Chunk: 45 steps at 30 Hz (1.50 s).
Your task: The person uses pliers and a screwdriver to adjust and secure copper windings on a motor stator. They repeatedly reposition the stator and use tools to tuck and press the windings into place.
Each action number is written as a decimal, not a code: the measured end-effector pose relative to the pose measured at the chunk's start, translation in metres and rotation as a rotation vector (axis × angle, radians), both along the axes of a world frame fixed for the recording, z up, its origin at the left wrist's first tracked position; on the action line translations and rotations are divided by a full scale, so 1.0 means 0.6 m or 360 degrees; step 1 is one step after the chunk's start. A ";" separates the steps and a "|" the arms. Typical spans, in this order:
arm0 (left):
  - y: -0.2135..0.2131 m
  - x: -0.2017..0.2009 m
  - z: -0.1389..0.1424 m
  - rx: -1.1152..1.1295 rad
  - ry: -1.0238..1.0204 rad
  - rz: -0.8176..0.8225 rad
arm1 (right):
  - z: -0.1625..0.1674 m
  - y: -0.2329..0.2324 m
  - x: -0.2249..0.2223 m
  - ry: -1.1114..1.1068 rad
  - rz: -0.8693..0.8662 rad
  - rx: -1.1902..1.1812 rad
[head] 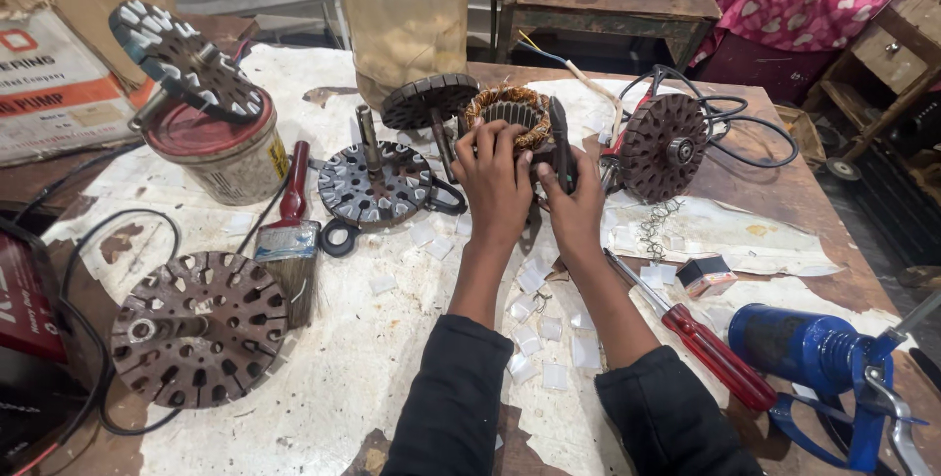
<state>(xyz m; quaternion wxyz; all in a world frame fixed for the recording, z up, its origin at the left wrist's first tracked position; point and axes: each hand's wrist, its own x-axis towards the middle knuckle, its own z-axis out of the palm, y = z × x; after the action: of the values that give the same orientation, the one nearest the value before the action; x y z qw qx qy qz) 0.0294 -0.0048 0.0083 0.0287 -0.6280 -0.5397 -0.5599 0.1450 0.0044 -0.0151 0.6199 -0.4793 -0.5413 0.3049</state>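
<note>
Centrally, left hand (495,182) and right hand (573,203) both gripping a copper-wound motor core (510,108) standing on the paper-covered workbench (372,378), red-handled screwdriver (701,344) just right of the forearms, paintbrush (291,246) and slotted metal discs (199,329) to the left

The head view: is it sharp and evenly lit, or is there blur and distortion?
Head view: light soft and even, no glare; both hands, left hand and right hand, and the wound stator sharp; the table edges bow outward from the wide lens; background slightly softer.
</note>
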 end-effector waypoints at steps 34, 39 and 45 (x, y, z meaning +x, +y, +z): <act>-0.008 0.005 0.012 0.0109 0.0086 0.0025 | -0.020 0.017 0.009 -0.0198 -0.0530 0.0235; -0.009 0.009 0.009 0.0111 0.0097 0.0050 | -0.023 0.031 0.016 0.0493 -0.0389 0.0205; -0.008 0.010 0.007 0.0075 0.0093 0.0054 | -0.028 0.031 0.017 0.0031 -0.0485 0.0077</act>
<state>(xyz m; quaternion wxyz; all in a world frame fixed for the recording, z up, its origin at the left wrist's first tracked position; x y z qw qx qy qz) 0.0353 -0.0095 0.0126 0.0688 -0.6341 -0.5359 -0.5532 0.1552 0.0232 -0.0322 0.6755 -0.5380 -0.4634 0.1989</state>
